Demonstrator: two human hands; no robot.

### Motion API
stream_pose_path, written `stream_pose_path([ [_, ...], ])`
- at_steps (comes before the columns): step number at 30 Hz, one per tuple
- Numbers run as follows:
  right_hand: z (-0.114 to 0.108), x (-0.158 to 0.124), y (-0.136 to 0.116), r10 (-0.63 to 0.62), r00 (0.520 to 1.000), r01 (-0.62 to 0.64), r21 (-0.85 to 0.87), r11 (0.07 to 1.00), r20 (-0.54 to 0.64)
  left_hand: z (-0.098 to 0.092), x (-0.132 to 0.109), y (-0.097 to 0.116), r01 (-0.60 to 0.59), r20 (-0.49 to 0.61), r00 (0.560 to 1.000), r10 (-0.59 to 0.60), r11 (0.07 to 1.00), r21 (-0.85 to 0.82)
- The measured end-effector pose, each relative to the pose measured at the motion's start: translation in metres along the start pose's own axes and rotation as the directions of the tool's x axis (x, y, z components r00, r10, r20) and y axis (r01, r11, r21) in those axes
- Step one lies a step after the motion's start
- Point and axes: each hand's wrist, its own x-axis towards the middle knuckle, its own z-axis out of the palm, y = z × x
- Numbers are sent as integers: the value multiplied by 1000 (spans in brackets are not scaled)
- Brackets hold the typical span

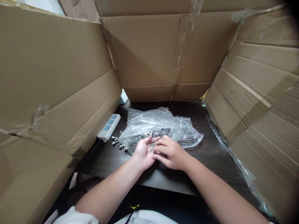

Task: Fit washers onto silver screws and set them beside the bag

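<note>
My left hand (144, 154) is turned palm up above the front part of the dark table, its fingers slightly curled. It holds a silver metal bolt (152, 147) lying across the palm and fingers. From the right, my right hand (172, 153) reaches over that palm, fingers bent and drawn together near the bolt. What its fingertips pinch is too small and hidden to tell. Just beyond both hands lies a clear plastic bag (151, 119) with shiny washers (157, 133) at its near edge. Several bolts with dark and silver heads (121, 147) lie loose to the left.
A white power strip (109, 127) stands left on the dark table (215, 161). Another clear zip bag (192, 137) of small metal parts lies right of the first. Cardboard walls (149, 53) enclose the table at left, back and right. A white object (123, 96) sits in the back-left corner.
</note>
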Motion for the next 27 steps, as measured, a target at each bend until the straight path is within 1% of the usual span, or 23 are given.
stream_pose_path([
  [2,3,0,4,-2,1000,3,-26,1000,29,-3,3,0,19,25,1000,-19,1000,-25],
  [6,6,-1,7,-13,998,14,-22,1000,56,-8,4,-2,40,82,996,-33,996,-82],
  [8,5,-1,7,-4,999,4,-19,1000,32,-8,3,-2,26,94,995,-17,995,-99],
  [11,1,-3,7,25,997,-26,-6,1000,-76,-8,0,-2,-35,108,993,45,995,-94],
  [13,-1,-3,8,47,988,-49,-13,999,-149,-9,-2,-3,-70,95,993,73,997,-30],
  [15,-2,-4,9,48,982,-54,-30,998,-184,-10,-5,-5,-78,89,994,69,992,99],
  [17,-2,-4,11,28,984,-36,-43,998,-175,-11,-7,-6,-98,109,991,73,965,242],
  [19,-2,-5,11,20,986,-30,-56,998,-165,-11,-9,-7,-137,140,986,95,930,340],
  [23,-5,-6,11,50,979,-69,-94,993,-195,-11,-11,-7,-185,151,980,128,866,465],
  [27,-7,-8,14,8,985,-29,-122,992,-170,-12,-11,-7,-208,134,978,161,814,542],
])
